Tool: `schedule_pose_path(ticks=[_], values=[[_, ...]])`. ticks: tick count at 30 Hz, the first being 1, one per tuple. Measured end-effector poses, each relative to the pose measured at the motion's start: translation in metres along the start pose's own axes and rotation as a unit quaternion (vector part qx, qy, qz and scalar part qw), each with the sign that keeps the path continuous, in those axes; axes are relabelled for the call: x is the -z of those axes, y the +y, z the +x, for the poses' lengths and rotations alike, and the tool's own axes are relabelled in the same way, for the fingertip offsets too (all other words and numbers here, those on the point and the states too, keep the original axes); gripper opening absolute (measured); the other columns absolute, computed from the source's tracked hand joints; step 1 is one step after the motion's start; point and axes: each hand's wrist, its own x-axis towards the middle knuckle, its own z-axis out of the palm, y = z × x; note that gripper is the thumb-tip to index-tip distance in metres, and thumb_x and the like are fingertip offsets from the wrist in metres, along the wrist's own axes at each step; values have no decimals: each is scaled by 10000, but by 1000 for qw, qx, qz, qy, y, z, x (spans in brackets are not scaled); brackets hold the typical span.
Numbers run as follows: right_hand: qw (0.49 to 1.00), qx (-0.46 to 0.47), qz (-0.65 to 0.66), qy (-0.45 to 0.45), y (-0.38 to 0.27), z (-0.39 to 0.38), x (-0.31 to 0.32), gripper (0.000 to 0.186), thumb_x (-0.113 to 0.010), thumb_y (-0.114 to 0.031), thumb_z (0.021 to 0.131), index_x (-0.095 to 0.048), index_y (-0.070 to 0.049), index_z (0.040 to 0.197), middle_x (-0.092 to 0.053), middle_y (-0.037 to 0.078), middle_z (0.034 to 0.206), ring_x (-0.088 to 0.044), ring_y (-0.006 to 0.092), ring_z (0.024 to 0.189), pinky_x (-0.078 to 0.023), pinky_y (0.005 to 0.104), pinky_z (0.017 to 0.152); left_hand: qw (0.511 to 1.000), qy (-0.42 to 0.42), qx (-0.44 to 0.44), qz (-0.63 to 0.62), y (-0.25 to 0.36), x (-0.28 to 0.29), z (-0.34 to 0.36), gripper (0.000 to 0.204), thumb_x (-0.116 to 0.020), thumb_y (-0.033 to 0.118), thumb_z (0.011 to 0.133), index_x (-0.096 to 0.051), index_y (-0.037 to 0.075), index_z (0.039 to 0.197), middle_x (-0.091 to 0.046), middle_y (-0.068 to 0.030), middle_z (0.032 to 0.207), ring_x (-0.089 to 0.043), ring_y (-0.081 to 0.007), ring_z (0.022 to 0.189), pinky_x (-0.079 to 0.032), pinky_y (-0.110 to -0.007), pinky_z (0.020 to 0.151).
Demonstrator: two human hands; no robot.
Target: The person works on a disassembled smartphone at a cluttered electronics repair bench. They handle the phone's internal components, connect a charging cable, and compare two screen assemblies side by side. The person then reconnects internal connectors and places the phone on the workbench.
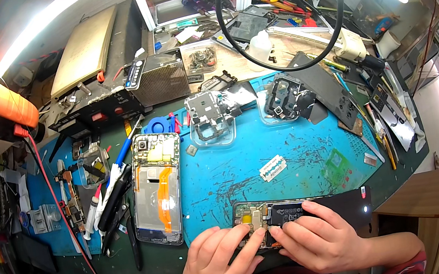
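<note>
Both hands work at the near edge of the mat, just apart, fingertips pointing toward each other. We see the left hand (pixel 218 263) with its fingertips on the board end of an opened phone (pixel 258 217), beside a yellow patch. The right hand (pixel 318 237) has its fingers bent over the phone's black section, one fingertip near the far edge, another close to the board. We cannot tell whether either hand clamps a small part.

Orientation: the phone's long axis runs left to right across our front, nearly level, its exposed board end to our left and the black section to the right.

Left of it, we note a second opened phone (pixel 150 203) lying lengthwise away from us, camera end far, an orange flex strip (pixel 165 199) along its middle. Beyond the hands, on the blue mat (pixel 222 186), a razor blade (pixel 272 168) lies on its own. Farther back stand two clear dishes: the left one bears a grey metal plate (pixel 206 107), the right one black phone parts (pixel 283 96).

Outermost, we record a boxy device with a mesh side (pixel 161 79), a white bottle (pixel 260 47) and a black cable loop (pixel 224 24).
</note>
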Motion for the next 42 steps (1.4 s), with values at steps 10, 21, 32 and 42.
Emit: schedule_pose_path(ticks=[10, 21, 32, 42], values=[[1000, 1, 30, -3, 5, 2, 2, 331, -701, -219, 932, -758, -22, 1193, -619, 50, 1099, -629, 160, 945, -542, 417, 1034, 1000, -11, 0, 16, 1, 0, 0, 583, -860, 214, 758, -712, 146, 1318, -577, -68, 1312, -501, -269, 1179, -477, -430, 987], [999, -3, 51, -9, 6, 3, 2, 338, -710, -220, 922, -758, -23, 1192, -624, 55, 1099, -633, 160, 947, -538, 427, 1042, 1000, -5, -4, 6, 0, -2, -1, 599, -866, 210, 743, -706, 150, 1318, -577, -68, 1319, -506, -265, 1177, -476, -429, 990], [996, -31, 81, -23, 6, 10, 4, 341, -719, -237, 918, -760, -34, 1189, -634, 36, 1074, -638, 154, 953, -531, 426, 1031, 1000, -9, -2, 18, 1, -1, 1, 573, -860, 203, 751, -719, 155, 1304, -590, -58, 1307, -528, -242, 1170, -486, -425, 993], [996, -44, 78, -9, 5, 10, 1, 316, -709, -208, 900, -771, -58, 1173, -627, 9, 1055, -627, 129, 935, -519, 416, 1037, 1000, -13, 4, 21, 3, 1, 1, 558, -855, 202, 759, -722, 155, 1298, -595, -51, 1304, -528, -231, 1182, -484, -419, 1008]])
